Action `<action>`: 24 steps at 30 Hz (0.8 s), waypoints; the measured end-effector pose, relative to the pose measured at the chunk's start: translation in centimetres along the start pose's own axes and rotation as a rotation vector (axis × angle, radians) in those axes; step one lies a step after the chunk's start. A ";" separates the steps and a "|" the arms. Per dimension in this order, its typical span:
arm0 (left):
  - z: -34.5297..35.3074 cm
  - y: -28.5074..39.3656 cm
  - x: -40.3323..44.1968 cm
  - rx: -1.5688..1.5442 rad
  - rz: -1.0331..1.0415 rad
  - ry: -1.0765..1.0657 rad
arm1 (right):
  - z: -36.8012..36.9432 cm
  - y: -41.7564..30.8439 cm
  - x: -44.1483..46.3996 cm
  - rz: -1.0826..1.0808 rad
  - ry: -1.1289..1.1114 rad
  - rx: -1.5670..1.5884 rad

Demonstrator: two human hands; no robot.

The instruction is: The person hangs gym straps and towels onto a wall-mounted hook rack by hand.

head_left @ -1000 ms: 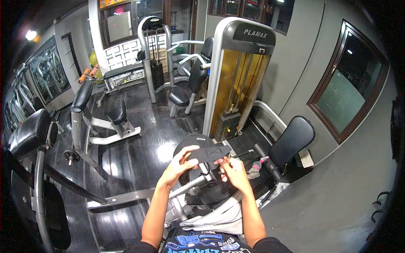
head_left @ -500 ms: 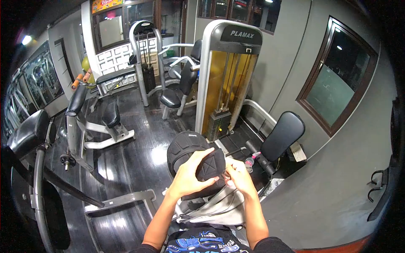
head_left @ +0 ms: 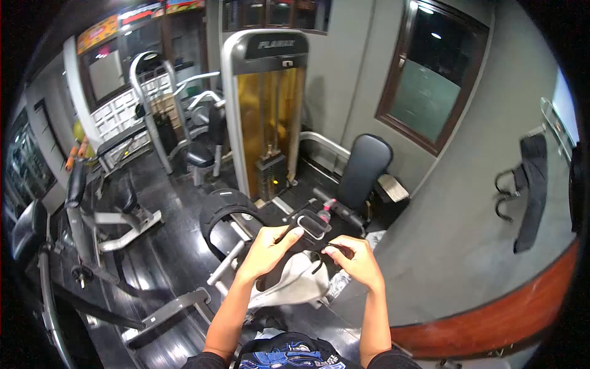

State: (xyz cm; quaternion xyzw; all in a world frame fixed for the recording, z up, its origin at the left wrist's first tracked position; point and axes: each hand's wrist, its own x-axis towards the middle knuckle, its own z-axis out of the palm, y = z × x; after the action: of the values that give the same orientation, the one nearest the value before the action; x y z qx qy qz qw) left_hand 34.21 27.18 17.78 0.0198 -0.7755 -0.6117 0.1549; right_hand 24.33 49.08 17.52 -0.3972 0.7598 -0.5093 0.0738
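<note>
My left hand point(head_left: 270, 249) is closed in a pinch on a black strap with a silver rounded metal loop point(head_left: 313, 227), which points up and to the right past my thumb. To its right, my right hand point(head_left: 356, 261) has thumb and fingers pressed together on a thin black strap end point(head_left: 332, 247). Whether both pieces belong to one strap I cannot tell. Below my hands is a pale machine part point(head_left: 298, 280) with a dark cord curving over it. Behind my left hand lies a curved black padded piece point(head_left: 224, 202) with a small white mark.
A tall weight-stack machine point(head_left: 268, 117) stands ahead, with a black backrest point(head_left: 365, 172) on its right. Other exercise machines point(head_left: 126, 194) fill the left side. Along the right run a grey wall point(head_left: 442, 252) with a black strap point(head_left: 531, 190) hanging on it, and a reddish-brown band point(head_left: 491, 317) below.
My view has swung right. The black padded flap with cross stitching between my hands no longer shows; the metal loop now does. My hands are farther apart.
</note>
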 end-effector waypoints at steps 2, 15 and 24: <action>2.8 1.6 0.0 -0.062 0.056 -0.095 | -2.3 -0.4 -2.6 -0.003 0.086 -0.138; 20.6 3.4 0.0 -0.118 0.121 -0.753 | -9.9 -1.3 -19.4 -0.073 0.754 -0.416; 28.6 6.4 0.1 -0.017 0.453 -0.997 | -11.4 -1.2 -27.9 0.199 1.025 0.367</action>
State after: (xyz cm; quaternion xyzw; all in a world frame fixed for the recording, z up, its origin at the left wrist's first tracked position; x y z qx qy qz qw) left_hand 27.55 55.70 18.09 -0.4411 -0.7350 -0.5044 -0.1033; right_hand 37.84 75.97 15.78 -0.0053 0.6313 -0.7519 -0.1897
